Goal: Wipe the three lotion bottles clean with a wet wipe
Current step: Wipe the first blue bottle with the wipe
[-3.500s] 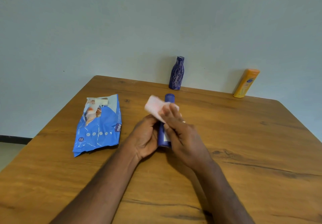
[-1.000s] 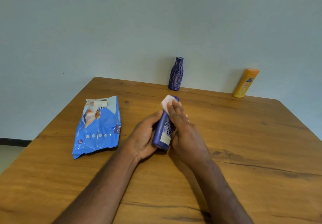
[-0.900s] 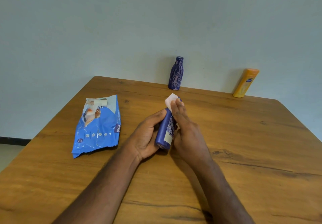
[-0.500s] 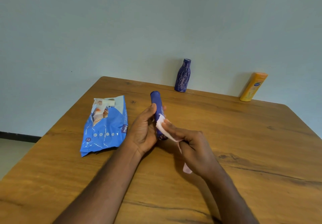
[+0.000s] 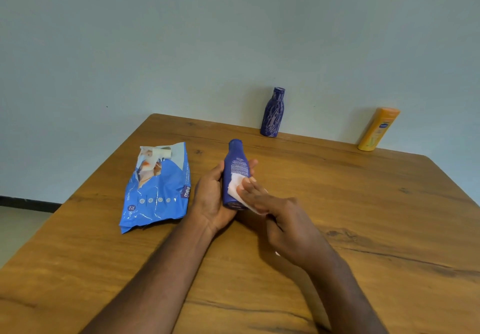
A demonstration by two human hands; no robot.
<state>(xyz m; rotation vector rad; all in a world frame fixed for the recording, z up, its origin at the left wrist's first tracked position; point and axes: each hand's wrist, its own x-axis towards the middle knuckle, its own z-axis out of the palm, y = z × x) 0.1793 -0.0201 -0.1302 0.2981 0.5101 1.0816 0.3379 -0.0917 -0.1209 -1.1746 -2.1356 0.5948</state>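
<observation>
Here, left hand (image 5: 213, 198) fingers curled round blue bottle (image 5: 235, 175); right hand (image 5: 283, 219) fingers straight, pressing wet wipe (image 5: 235, 190) against it, above worktop (image 5: 363, 216).

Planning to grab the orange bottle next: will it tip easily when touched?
Probably yes: the orange bottle is tall and narrow and stands by the table edge. Its smooth plastic may be slippery to a wet hand.

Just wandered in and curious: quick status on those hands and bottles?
Left hand grips blue lotion bottle. Right hand presses wet wipe on it. Patterned purple bottle, orange bottle waiting by wall. Nothing in the way.
</observation>
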